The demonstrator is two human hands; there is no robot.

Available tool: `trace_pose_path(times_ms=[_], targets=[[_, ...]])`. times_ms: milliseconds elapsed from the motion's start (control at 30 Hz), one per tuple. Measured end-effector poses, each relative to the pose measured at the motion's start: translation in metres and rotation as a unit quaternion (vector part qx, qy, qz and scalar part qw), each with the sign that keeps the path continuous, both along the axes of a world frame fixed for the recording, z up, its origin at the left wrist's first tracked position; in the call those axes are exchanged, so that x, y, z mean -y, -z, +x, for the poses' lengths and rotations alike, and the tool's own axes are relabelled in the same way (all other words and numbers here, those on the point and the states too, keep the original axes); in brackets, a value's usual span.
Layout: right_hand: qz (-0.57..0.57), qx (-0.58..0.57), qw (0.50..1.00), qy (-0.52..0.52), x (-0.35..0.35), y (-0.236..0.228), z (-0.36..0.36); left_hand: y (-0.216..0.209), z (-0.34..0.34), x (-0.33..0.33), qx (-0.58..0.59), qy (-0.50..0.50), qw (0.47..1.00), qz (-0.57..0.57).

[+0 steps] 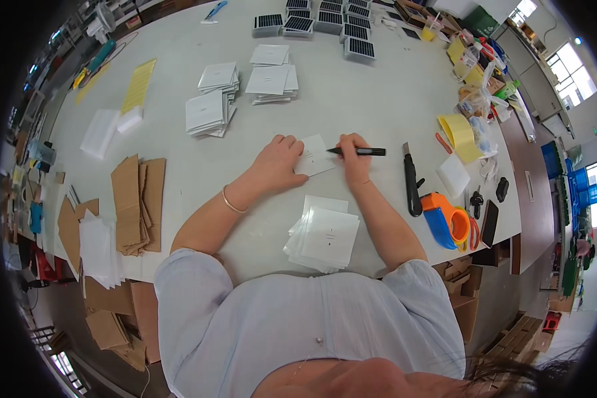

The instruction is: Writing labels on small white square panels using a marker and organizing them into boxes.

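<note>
My right hand (pixel 355 161) is closed around a black marker pen (pixel 371 152), its tip over the right side of a thin white square card (pixel 317 161). At the card's left edge, my left hand (pixel 280 161) holds it down, with the fingers curled at its top left and the thumb along its lower edge. Nearer to me, between my forearms, is a loose stack of white square cards (pixel 330 237) with small dark marks on the top one.
Beyond my hands stand white card stacks (pixel 267 81) and dark-gridded panels (pixel 361 48). Cardboard sheets (pixel 131 205) lie left. To the right are a black utility knife (pixel 411 179), an orange-and-blue tape dispenser (pixel 444 219), scissors (pixel 474 233) and a yellow roll (pixel 459 138).
</note>
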State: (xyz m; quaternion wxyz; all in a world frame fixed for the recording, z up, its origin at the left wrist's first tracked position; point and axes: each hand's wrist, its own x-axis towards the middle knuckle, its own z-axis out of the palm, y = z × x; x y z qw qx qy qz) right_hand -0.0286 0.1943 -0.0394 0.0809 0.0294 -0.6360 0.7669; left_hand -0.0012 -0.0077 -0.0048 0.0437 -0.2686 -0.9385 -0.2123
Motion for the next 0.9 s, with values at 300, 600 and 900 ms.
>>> trace_pose_path(times_ms=[300, 600, 900], targets=[[0.221, -0.045, 0.970, -0.085, 0.008, 0.022, -0.007, 0.008, -0.003, -0.002, -0.018, 0.004, 1.000, 0.003], [0.296, -0.059, 0.951, -0.071, 0.011, 0.020, -0.007, 0.011, -0.004, -0.001, -0.030, 0.010, 0.999, 0.008], [0.143, -0.030, 0.989, -0.015, 0.006, 0.012, -0.001, 0.004, 0.001, 0.001, -0.018, 0.006, 0.999, 0.026]])
